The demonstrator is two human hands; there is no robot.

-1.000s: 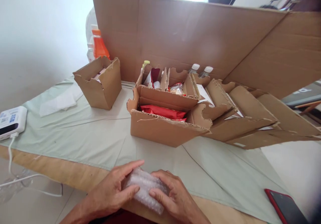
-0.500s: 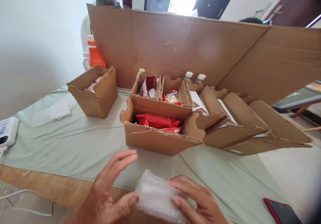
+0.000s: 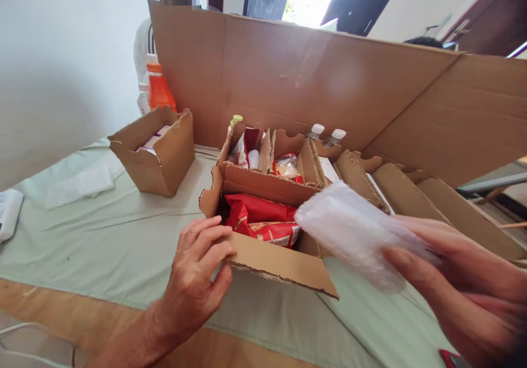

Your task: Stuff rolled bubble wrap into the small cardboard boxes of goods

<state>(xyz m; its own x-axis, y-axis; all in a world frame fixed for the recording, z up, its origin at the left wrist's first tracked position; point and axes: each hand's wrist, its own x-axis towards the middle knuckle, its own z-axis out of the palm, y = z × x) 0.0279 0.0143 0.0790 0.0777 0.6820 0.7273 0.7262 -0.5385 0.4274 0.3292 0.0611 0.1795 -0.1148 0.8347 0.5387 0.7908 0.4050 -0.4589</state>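
- Landmark: the open brown cardboard box point(image 3: 263, 247) at the middle of the counter point(image 3: 102, 230), which is covered with a pale green cloth. All places below are given from this box.
- Your left hand point(image 3: 197, 280) is at the box's near-left corner. Its fingers point(image 3: 214, 247) are curled over the near front flap and press it outward and down; the grip is closed on that flap.
- Your right hand point(image 3: 465, 280) is to the right of the box, raised off the counter. Its grip is closed on a clear bubble-wrap bundle point(image 3: 354, 230), thumb on top and fingers beneath.
- Change noted: a second ago both of your hands were on the bundle at the counter's near edge, well short of the box. Now the left hand has let go and moved to the flap, and the bundle has been carried up, its far end over the box's right corner.
- Reading: wrapping looks finished and the work has passed to the box stage; the mouth is held wide, and the bundle is not yet inside.
- Inside the box: red foil snack packets point(image 3: 263, 219), lying flat and filling most of the floor.
- Behind the box: cardboard divider compartments point(image 3: 284, 159) holding small packets, and two white-capped bottles point(image 3: 325, 134).
- Left of the box, well apart: a smaller open cardboard box point(image 3: 156, 154), with an orange-capped bottle point(image 3: 158, 88) behind it.
- Behind everything: a tall cardboard sheet point(image 3: 308, 77) standing upright, and part of another person point(image 3: 144, 44) beyond it.
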